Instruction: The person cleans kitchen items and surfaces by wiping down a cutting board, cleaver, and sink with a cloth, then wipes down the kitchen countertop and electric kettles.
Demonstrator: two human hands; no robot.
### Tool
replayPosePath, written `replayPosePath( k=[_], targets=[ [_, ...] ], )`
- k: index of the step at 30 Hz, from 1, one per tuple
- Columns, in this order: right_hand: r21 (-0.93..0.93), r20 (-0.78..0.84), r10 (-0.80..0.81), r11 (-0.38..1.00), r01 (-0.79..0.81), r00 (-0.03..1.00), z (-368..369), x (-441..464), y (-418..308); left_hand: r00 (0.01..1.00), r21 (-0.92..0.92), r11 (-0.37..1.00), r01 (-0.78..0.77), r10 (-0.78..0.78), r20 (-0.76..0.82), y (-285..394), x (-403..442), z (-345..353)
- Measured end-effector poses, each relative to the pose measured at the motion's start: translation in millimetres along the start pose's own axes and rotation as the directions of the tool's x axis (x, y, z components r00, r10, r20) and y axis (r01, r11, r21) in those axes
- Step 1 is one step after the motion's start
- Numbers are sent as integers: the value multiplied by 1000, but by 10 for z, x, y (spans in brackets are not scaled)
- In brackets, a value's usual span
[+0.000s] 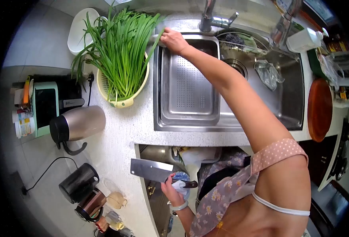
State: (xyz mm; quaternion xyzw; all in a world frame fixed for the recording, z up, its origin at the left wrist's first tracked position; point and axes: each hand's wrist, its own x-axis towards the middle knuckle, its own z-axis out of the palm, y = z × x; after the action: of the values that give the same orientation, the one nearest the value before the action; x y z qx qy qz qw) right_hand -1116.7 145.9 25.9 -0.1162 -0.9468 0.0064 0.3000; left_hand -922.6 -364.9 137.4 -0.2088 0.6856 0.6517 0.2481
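Observation:
My left hand (171, 192) is wrapped around the handle of a broad-bladed cleaver (151, 170), together with a crumpled white cloth or tissue (179, 186). The blade points left, over the open cabinet below the counter edge. My right hand (174, 42) reaches across the sink to the back left corner of a perforated steel tray (190, 87). Its fingers are curled by the tips of long green Chinese chives (123, 51); what they hold is hard to make out. The chives stand bundled in a cream colander (123, 103) on the counter.
A steel sink (277, 102) holds a clear plastic bag (268, 75) and a wire rack (247, 44); a faucet (208, 21) rises behind. A white basin (79, 31), thermal jug (79, 123) and black kettle (79, 183) stand leftward. A round wooden board (320, 110) leans at right.

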Motion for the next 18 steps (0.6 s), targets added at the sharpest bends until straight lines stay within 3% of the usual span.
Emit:
replayPosePath(
  k=[2,3,4,7,9,10,11,14,17,18],
  targets=[
    [26,-174,-110,993,116,979,-3,82,-88,998,-73,996,59,-61,-35,-27,8,81],
    [28,37,-127,992,126,991,43,37,-94,995,-70,994,83,-87,-58,-31,-15,105],
    [29,54,-124,992,122,991,5,14,-89,992,-65,993,97,-101,-74,-17,-25,123],
    [-122,156,106,989,-87,982,209,232,208,989,-151,984,93,-108,-96,75,-35,377],
    [-62,32,49,997,-47,998,133,229,540,990,-183,980,77,-97,-106,89,-92,402],
    [-20,68,248,969,-247,966,-65,227,598,991,-185,981,56,-77,-110,41,-59,393],
    [-268,98,200,949,-168,975,-71,153,758,992,-189,981,36,-58,-115,-10,-31,382],
    [-363,147,363,885,-291,920,-250,-76,728,992,-200,979,40,-62,-107,-85,-45,380],
    [-320,46,370,886,-337,928,-138,-10,554,991,-188,982,35,-58,-122,-66,-119,492],
    [-279,68,316,917,-286,946,-50,92,517,990,-179,983,29,-53,-132,-68,-132,540]
  ],
)
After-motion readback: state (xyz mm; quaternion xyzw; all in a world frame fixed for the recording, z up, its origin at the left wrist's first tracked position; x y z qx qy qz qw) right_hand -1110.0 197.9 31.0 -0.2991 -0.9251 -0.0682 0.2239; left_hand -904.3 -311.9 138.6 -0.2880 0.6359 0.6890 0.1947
